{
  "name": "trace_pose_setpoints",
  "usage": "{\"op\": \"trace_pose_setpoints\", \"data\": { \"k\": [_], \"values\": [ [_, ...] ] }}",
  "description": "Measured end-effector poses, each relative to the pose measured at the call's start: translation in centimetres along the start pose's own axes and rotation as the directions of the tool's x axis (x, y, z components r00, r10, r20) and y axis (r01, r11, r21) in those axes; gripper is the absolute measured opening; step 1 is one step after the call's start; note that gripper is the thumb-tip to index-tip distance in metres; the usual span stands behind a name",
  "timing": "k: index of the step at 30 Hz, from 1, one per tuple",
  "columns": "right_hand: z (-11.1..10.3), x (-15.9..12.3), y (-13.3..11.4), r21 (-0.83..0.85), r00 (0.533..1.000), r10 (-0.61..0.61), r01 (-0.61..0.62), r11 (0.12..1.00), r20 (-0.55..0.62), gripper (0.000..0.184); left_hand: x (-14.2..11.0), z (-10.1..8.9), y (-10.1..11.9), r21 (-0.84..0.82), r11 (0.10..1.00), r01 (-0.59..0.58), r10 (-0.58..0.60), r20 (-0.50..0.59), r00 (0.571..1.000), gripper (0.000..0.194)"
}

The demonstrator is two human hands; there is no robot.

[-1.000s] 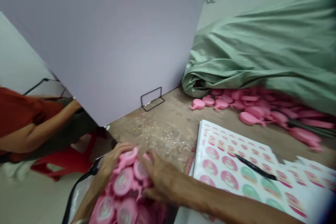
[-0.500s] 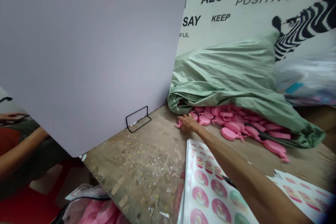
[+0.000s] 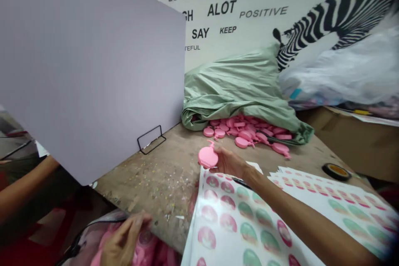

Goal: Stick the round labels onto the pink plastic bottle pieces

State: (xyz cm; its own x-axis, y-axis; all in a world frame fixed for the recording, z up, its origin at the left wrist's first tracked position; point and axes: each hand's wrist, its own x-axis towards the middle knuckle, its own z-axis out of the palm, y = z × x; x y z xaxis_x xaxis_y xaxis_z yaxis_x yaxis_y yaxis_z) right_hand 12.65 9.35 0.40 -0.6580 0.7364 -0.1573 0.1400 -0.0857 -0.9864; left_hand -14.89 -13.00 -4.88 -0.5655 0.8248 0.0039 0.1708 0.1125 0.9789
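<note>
My right hand (image 3: 231, 162) grips a round pink plastic case (image 3: 208, 157) with a small curly tail, held above the far edge of the sticker sheets (image 3: 230, 220). Low at the left, my left hand (image 3: 124, 239) is closed with thumb and fingers pressed together; whether anything is between them I cannot make out. It hovers over a clear plastic bag (image 3: 89, 237) of pink pieces beside the table edge. Several more pink cases (image 3: 246, 135) spill from a green cloth sack (image 3: 233, 87) at the back of the table.
A large pale panel (image 3: 93, 70) stands on the left with a black wire stand (image 3: 151, 139) at its foot. Another person's arm (image 3: 28, 187) shows beyond it. At right are more sticker sheets (image 3: 336, 199), a tape roll (image 3: 336, 171) and a cardboard box (image 3: 349, 137).
My right hand has drawn back from the sack's mouth toward the sticker sheets with a pink case in it. My left hand has come into view. The camera view has shifted right.
</note>
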Motion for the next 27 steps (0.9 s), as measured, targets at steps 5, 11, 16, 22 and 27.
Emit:
{"op": "trace_pose_setpoints", "data": {
  "k": [5, 11, 16, 22, 27],
  "values": [
    [6.6, -3.9, 1.3, -0.009, 0.994, 0.058, -0.059, 0.998, -0.087, 0.031, -1.9, 3.3, 3.0, -0.084, 0.996, 0.009, 0.011, 0.240, 0.971, 0.057],
    [8.1, -8.4, 2.3, -0.249, 0.937, 0.031, -0.124, 0.961, -0.347, 0.029, -4.9, 3.7, 3.2, -0.136, 0.990, 0.022, 0.026, 0.343, 0.939, 0.066],
    [5.3, -12.3, 3.7, -0.382, 0.855, 0.002, -0.234, 0.894, -0.519, 0.032, -8.2, 0.6, 2.8, -0.103, 0.995, -0.002, 0.041, 0.379, 0.925, 0.055],
    [3.4, -12.8, 4.5, -0.505, 0.799, -0.099, -0.274, 0.819, -0.593, 0.035, -9.7, -0.6, 2.1, -0.094, 0.995, -0.046, 0.079, 0.390, 0.917, 0.055],
    [2.3, -12.7, 5.2, -0.601, 0.827, -0.161, -0.243, 0.762, -0.538, 0.034, -9.5, 0.7, 2.0, -0.145, 0.989, -0.018, 0.066, 0.334, 0.940, 0.049]
  ]
}}
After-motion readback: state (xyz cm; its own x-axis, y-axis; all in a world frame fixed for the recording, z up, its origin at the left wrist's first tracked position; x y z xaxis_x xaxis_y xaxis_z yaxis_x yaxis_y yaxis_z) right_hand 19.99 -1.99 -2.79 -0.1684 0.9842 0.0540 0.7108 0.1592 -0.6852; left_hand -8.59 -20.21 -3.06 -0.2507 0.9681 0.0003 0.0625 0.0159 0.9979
